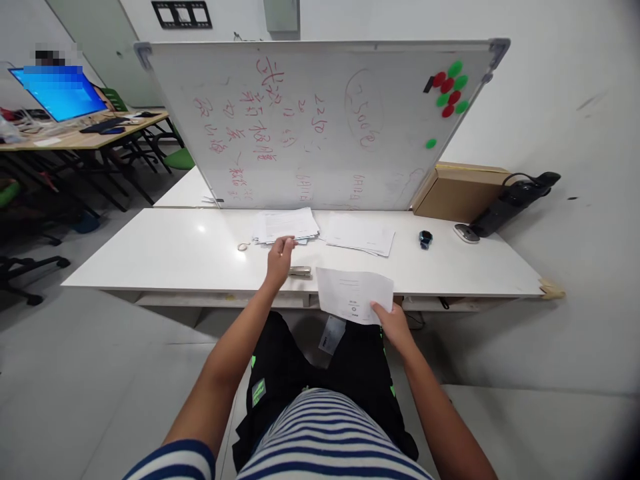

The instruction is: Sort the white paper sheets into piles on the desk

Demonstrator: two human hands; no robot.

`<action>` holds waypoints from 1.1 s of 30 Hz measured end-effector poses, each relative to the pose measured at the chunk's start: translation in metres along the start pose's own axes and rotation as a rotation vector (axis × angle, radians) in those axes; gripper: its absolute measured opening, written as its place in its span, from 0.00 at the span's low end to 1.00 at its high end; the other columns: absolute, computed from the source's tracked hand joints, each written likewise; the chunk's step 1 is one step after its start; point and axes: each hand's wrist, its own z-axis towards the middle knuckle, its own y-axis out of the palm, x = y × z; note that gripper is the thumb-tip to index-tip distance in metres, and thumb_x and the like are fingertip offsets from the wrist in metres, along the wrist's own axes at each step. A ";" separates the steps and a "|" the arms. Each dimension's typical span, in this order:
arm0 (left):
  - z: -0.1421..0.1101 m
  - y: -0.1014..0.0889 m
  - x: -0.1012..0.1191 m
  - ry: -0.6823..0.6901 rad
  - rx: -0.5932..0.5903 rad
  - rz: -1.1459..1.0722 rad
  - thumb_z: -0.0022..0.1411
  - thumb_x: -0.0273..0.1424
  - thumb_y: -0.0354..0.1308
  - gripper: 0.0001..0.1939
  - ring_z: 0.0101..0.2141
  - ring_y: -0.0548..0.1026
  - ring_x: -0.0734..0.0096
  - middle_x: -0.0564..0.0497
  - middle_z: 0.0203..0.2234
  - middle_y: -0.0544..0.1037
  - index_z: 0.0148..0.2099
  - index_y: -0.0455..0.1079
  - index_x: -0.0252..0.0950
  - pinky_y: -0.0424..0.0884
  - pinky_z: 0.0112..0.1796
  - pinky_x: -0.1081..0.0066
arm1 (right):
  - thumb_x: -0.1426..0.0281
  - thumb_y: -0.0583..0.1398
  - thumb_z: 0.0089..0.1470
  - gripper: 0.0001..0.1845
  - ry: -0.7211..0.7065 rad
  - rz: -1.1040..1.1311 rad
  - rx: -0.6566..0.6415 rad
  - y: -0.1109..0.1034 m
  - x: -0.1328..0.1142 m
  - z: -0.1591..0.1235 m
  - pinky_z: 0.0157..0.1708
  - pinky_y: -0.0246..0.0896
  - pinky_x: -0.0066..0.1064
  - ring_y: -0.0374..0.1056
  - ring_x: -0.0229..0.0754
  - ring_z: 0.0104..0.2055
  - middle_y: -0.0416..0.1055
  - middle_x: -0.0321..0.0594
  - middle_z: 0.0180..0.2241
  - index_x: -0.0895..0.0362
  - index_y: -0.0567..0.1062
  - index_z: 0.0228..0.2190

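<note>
White printed paper sheet (pixel 351 292) in the right hand (pixel 394 324), over the near edge of the long white table (pixel 175 253).
Read clockwise around the sheet, the right hand grips its corner at 4 o'clock, thumb on top, fingers beneath hidden. Toward 10 o'clock, the left hand (pixel 279 261) has thumb and fingertips drawn together by the near edge of a loose stack of white papers (pixel 287 225); whether it pinches any, I cannot tell. Just beside that hand lies a silver metal stapler (pixel 301 272); a second pile of white sheets (pixel 359 233) sits at 12 o'clock. The sheet should handle as light, limp and easily creased; its margins at 3 and 9 o'clock look best for a soft pinch.
</note>
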 end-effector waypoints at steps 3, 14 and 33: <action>-0.038 0.008 0.003 -0.062 -0.195 -0.108 0.60 0.50 0.53 0.30 0.53 0.68 0.62 0.42 0.56 0.66 0.60 0.57 0.42 0.66 0.50 0.62 | 0.60 0.64 0.44 0.20 -0.025 0.033 0.073 -0.011 -0.006 0.005 0.43 0.67 0.38 0.72 0.53 0.43 0.77 0.49 0.39 0.62 0.78 0.36; -0.056 0.042 0.011 -0.316 -0.560 -0.481 0.50 0.41 0.67 0.34 0.51 0.70 0.54 0.39 0.52 0.72 0.56 0.63 0.34 0.65 0.52 0.54 | 0.56 0.66 0.43 0.26 -0.133 0.112 0.012 -0.020 -0.044 0.016 0.47 0.66 0.43 0.71 0.53 0.46 0.76 0.49 0.42 0.61 0.77 0.39; -0.055 0.039 0.025 -0.107 -0.262 -0.243 0.58 0.43 0.58 0.19 0.44 0.74 0.60 0.47 0.41 0.79 0.43 0.75 0.35 0.69 0.46 0.61 | 0.56 0.66 0.42 0.28 -0.150 0.087 0.004 -0.004 -0.067 0.021 0.44 0.67 0.41 0.72 0.52 0.44 0.76 0.49 0.41 0.62 0.76 0.41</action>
